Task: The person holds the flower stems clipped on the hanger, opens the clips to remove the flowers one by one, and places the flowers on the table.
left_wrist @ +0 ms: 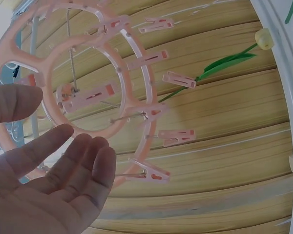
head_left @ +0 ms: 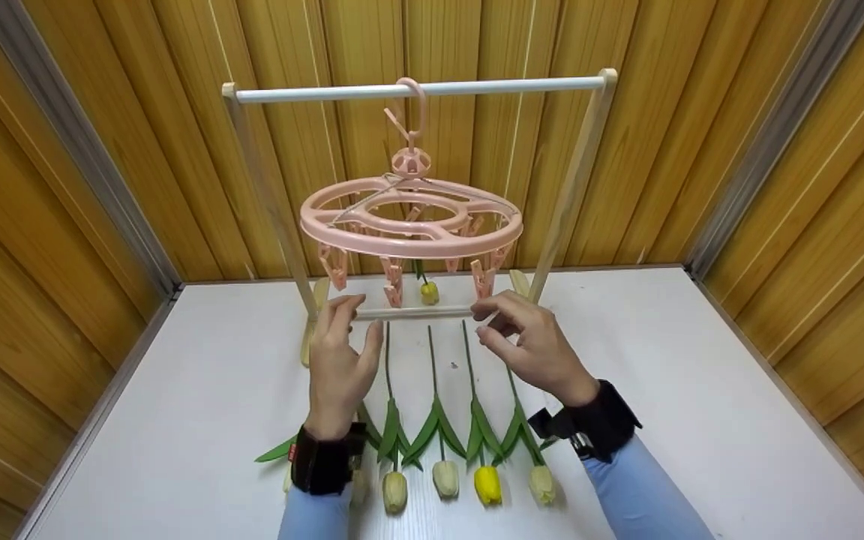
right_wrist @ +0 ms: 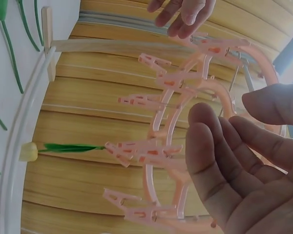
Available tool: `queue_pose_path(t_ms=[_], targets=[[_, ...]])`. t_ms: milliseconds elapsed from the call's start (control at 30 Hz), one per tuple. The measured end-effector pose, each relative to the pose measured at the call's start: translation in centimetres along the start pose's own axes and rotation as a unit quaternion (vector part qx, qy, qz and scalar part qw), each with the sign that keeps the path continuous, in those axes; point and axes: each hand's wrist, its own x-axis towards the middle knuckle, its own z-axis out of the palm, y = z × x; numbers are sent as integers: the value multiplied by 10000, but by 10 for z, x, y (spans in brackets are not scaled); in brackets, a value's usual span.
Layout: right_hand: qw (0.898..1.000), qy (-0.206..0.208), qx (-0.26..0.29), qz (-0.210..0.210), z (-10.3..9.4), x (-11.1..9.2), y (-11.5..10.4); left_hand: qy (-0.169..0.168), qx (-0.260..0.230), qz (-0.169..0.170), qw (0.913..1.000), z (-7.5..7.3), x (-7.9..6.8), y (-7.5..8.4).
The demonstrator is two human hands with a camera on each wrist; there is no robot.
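Note:
My left hand (head_left: 340, 367) is raised in front of the left side of a pink clip hanger (head_left: 409, 246), its fingers loosely bent around nothing. On the right, my right hand (head_left: 533, 345) hovers near a pink clip (head_left: 483, 279), also holding nothing. From a clip on the hanger's far side, a yellow tulip (head_left: 430, 292) hangs head down; the right wrist view shows its green leaf (right_wrist: 73, 147) below the clip. Below my hands a yellow tulip (head_left: 487, 485) and pale tulips (head_left: 445, 478) lie in a row, stems pointing away. My left forearm partly hides others.
The hanger's hook sits over a white rod (head_left: 312, 94) between two wooden posts (head_left: 574, 180). A lower crossbar (head_left: 447, 311) runs close to the white table (head_left: 672, 375). Wood-patterned panels (head_left: 814, 225) enclose the back and sides.

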Motion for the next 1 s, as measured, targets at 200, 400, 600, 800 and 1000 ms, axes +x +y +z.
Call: queue_pose_path(t_ms=[200, 400, 600, 800, 1000], targets=[[9999, -91, 52, 100, 7, 13, -6, 353, -150, -125, 9992, -5, 3, -11], [9995, -78, 213, 217, 17, 24, -7, 256, -259, -42, 9993, -6, 6, -20], [9980, 50, 497, 381, 31, 35, -5, -32, -624, -32, 9980, -5, 8, -25], [9941, 242, 891, 567, 42, 44, -5, -101, -877, 70, 9961, -3, 8, -20], [9937, 462, 930, 432, 47, 46, -3, -212, -943, 283, 9949, -3, 6, -11]])
